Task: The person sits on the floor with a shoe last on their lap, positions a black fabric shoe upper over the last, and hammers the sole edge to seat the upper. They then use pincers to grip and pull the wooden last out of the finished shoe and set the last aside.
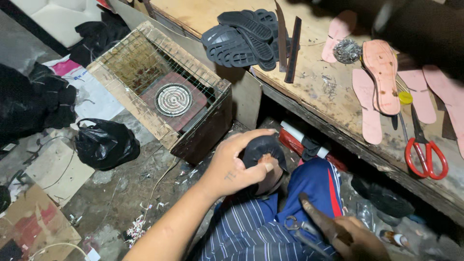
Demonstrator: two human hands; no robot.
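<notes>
Left hand (pixel 237 166) clamps the dark shoe (pixel 263 152) at frame centre, over the knee; right hand (pixel 350 237) grips pincers (pixel 302 227) (lower right). Shoe looks soft, light; best held around the toe.

Right hand (pixel 355 239) cut off at bottom edge, black shoe (pixel 263 154) partly hidden under left hand (pixel 237 164)

Littered concrete floor (pixel 121 193); scarred wooden workbench (pixel 328 92)

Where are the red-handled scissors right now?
In the head view, the red-handled scissors lie at the right end of the wooden workbench, beside the pink insoles, well beyond the right hand.
</notes>
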